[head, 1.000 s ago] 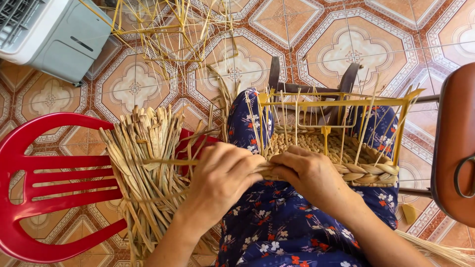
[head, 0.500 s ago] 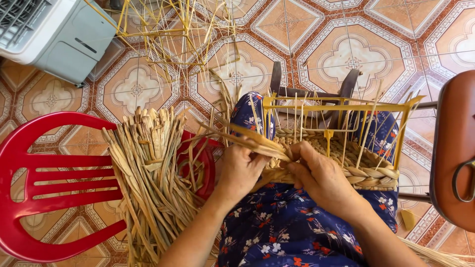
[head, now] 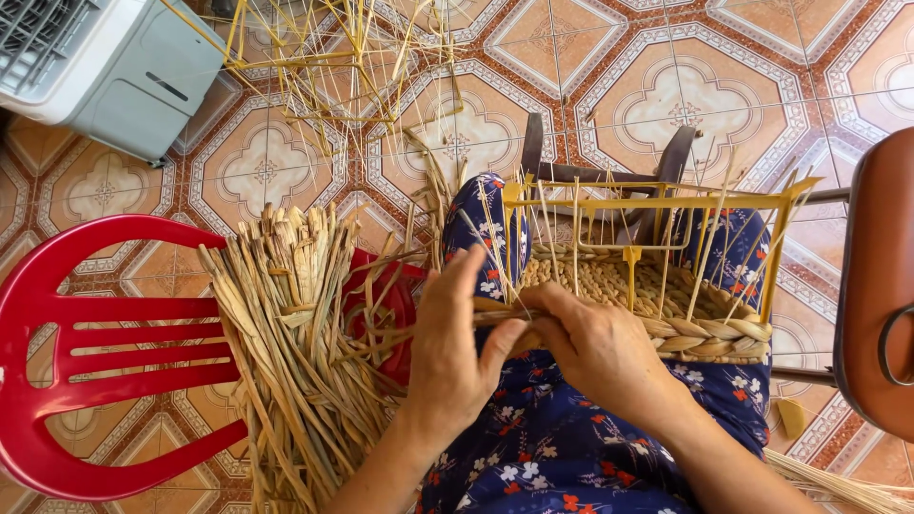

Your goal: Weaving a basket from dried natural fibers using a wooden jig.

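A yellow wire basket frame (head: 657,202) rests on my lap, its lower part woven with braided straw (head: 705,335). My left hand (head: 457,357) pinches a dried straw strand (head: 381,335) at the near left corner of the frame. My right hand (head: 595,343) grips the same strand and the braid right beside it, fingers curled. Both hands touch at the weave's edge. A thick bundle of dried straw strips (head: 295,333) lies on the red plastic chair (head: 86,352) to my left.
A grey-white fan or heater unit (head: 114,67) stands at the top left. An unwoven yellow wire frame (head: 324,57) lies on the patterned tile floor. A brown chair or bag (head: 881,286) is at the right edge. Dark wooden legs (head: 590,171) sit behind the basket.
The left hand has shifted from over the straw bundle toward the basket's corner, and both hands have pulled a strand tight against the braid.
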